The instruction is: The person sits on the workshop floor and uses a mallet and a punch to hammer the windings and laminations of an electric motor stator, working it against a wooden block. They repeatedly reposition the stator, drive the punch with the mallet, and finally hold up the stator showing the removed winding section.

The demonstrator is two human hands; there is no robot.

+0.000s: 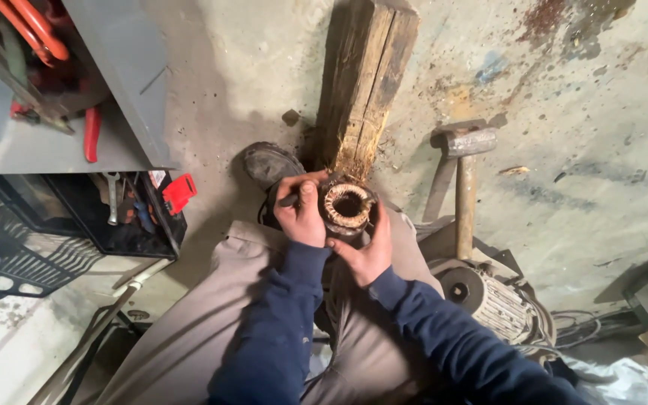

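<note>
Copper windings ring the open bore of a stator (347,205) that sits between the person's knees, its axis pointing up toward the camera so the round end faces the lens. The left hand (301,214) is closed around a thin dark tool (291,199) whose tip lies at the stator's left rim. The right hand (365,251) grips the stator's near side from below. Just beyond the stator a wooden beam (361,82) runs away from it across the concrete. Right of the stator lies a hammer (463,176), head far, handle toward a grey motor (489,300)
</note>
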